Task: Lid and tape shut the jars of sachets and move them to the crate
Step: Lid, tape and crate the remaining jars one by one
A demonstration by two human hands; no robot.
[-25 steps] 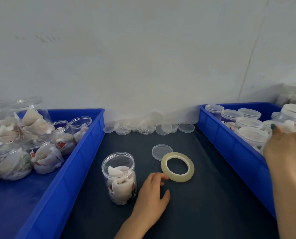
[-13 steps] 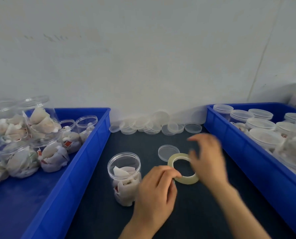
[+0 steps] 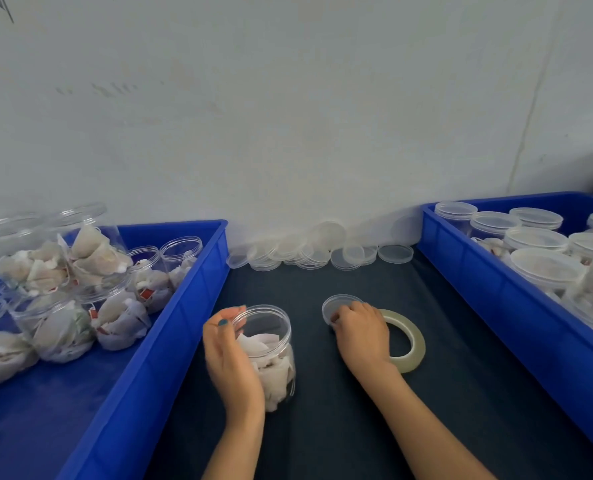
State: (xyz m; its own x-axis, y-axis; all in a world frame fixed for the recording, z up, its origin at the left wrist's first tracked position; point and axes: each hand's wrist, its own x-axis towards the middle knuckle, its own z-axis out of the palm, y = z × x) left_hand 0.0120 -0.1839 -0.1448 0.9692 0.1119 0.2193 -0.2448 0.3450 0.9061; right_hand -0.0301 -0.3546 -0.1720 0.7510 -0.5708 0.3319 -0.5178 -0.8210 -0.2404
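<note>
A clear open jar (image 3: 271, 344) of white sachets stands on the dark mat in the middle. My left hand (image 3: 231, 358) wraps round its left side and grips it. Just to the right lies a clear round lid (image 3: 338, 303); the fingers of my right hand (image 3: 361, 334) curl over its near edge and pinch it. A roll of clear tape (image 3: 411, 344) lies flat on the mat, partly under my right hand. The blue crate (image 3: 496, 289) on the right holds several lidded jars.
A blue crate (image 3: 170, 313) on the left holds several open jars of sachets, some stacked. Loose clear lids (image 3: 316, 252) lie in a row against the white wall at the back of the mat.
My right hand came back from the right crate and dropped onto the single lid. My left hand moved from beside the tape roll to grip the open jar.
</note>
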